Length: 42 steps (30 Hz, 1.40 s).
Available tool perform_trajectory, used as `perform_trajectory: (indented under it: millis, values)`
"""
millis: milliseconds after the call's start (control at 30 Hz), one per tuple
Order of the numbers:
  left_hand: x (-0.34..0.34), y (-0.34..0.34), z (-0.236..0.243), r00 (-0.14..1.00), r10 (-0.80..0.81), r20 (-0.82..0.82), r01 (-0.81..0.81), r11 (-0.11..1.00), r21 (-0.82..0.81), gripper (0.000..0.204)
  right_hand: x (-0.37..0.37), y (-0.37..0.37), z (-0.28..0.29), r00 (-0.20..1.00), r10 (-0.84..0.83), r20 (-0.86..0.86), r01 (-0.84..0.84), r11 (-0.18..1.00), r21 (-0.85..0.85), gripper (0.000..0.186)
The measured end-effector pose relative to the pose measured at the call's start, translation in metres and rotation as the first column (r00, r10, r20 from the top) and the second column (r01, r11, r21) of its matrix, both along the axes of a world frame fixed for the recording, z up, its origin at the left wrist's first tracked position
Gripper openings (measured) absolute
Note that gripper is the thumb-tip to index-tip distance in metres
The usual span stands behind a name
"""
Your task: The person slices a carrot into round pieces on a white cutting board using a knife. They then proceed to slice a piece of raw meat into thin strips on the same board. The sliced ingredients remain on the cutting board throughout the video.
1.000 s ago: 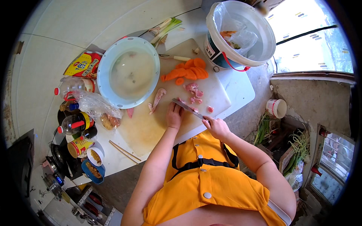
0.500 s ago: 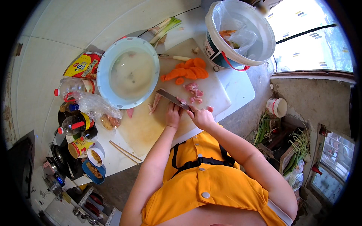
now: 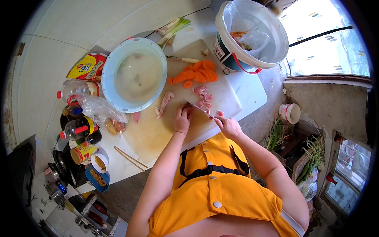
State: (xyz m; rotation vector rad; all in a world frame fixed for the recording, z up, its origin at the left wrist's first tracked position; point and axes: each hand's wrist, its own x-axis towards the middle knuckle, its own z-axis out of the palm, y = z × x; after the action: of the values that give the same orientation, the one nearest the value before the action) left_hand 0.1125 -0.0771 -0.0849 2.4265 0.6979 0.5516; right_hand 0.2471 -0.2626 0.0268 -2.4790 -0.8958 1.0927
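My right hand [image 3: 229, 127] is closed round the handle of a kitchen knife [image 3: 199, 109], whose blade slants up and left, edge-on over the cutting board [image 3: 148, 139]. Against the blade's left side, the curled fingers of my left hand [image 3: 182, 119] press on a piece of raw meat, mostly hidden under them. Cut pieces of raw meat [image 3: 203, 94] lie just beyond the knife. A longer strip of meat [image 3: 164, 104] rests left of my left hand. Farther back is a pile of orange carrot slices [image 3: 196, 74], with a peeler [image 3: 185, 59] behind it.
A pale blue basin [image 3: 108, 85] of cloudy water stands left of the board. At the back right is a white bucket [image 3: 275, 59] with a plastic bag inside. Bottles, bowls [image 3: 97, 181] and chopsticks [image 3: 130, 158] line the left side; green onions [image 3: 175, 29] lie behind.
My right hand has moved right and slightly nearer with the knife. The blade, seen broad before, now stands edge-on right beside my left fingers. My left hand has barely shifted.
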Motion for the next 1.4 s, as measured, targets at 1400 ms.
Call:
perform_trajectory:
  millis: [1400]
  values:
    - [-0.001, 0.003, 0.012, 0.992, -0.123, 0.035, 0.123, 0.992, -0.005, 0.017, -0.008, 0.026, -0.017, 0.995, -0.074, 0.069, 0.06, 0.98, 0.188, 0.041]
